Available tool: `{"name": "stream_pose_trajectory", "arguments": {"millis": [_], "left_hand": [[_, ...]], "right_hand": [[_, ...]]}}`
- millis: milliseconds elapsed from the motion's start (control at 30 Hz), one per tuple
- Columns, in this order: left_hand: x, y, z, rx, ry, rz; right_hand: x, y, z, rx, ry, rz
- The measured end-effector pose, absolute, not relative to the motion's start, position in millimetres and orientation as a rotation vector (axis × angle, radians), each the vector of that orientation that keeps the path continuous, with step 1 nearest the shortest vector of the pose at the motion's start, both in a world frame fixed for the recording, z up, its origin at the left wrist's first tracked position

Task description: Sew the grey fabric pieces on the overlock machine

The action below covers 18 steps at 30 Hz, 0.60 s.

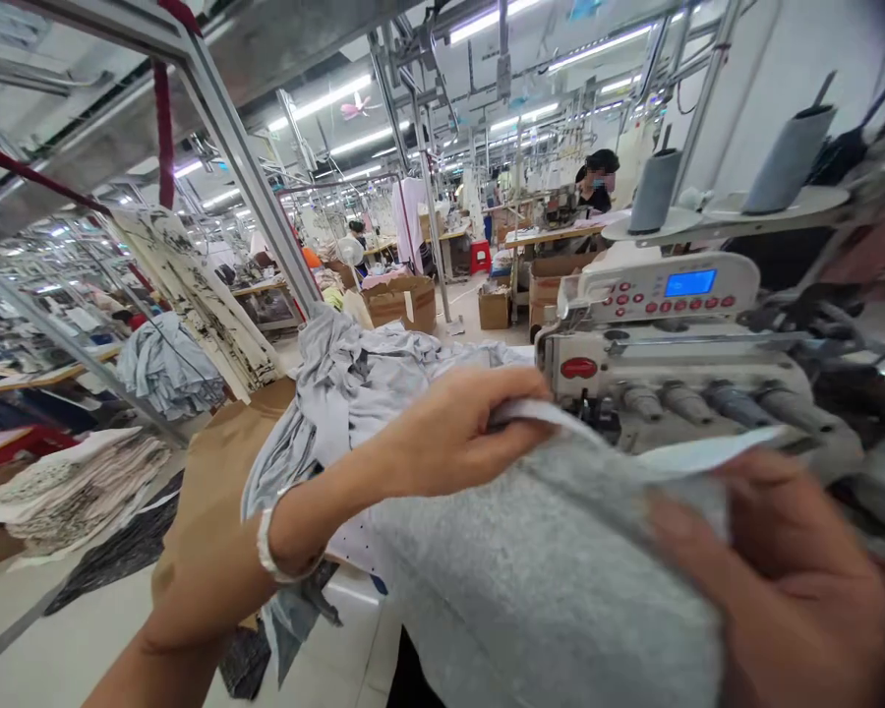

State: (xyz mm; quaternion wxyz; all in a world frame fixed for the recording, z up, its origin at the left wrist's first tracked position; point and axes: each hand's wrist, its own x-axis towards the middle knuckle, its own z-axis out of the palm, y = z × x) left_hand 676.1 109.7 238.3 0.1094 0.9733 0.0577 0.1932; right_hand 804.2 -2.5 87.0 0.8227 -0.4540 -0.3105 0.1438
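Observation:
A grey piece of fabric (pixel 553 580) hangs between my hands in front of the sewing machine (pixel 678 369). My left hand (pixel 461 433) pinches its upper edge, thumb below and fingers on top, with a light bangle on that wrist. On the right, my right hand (pixel 789 580) grips the other end of the same edge, partly smeared by motion. Between them the edge stands folded, showing a paler strip near the right fingers. Behind my left hand lies a heap of similar grey fabric (pixel 346 369). The machine's needle area is partly hidden by the cloth.
Two grey thread cones (pixel 653 192) stand above the machine, which has a lit blue display (pixel 689 282). Folded fabric stacks (pixel 81 487) lie at lower left. A metal frame post (pixel 247 147) rises at left. Cardboard boxes (pixel 402 303) and a seated person (pixel 597 182) are farther back.

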Motion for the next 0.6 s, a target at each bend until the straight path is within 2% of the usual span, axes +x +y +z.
{"name": "stream_pose_trajectory", "arguments": {"millis": [100, 200, 300, 433, 500, 600], "left_hand": [[680, 152, 185, 2.976, 0.623, 0.408], [678, 178, 143, 2.995, 0.899, 0.489], [676, 183, 127, 2.978, 1.013, 0.582], [680, 181, 129, 3.05, 1.11, 0.719], [682, 174, 128, 3.181, 0.989, 0.935], [681, 153, 116, 3.376, 0.309, 1.255]], "right_hand": [[800, 25, 31, -1.108, -0.648, 0.451], [789, 47, -9, -1.246, -0.626, 0.445], [777, 51, -16, -1.281, -0.603, 0.407], [771, 49, -2, -1.296, -0.632, 0.293], [773, 51, 1, -1.294, -0.657, 0.245], [777, 59, 1, -1.258, -0.636, 0.257]]}}
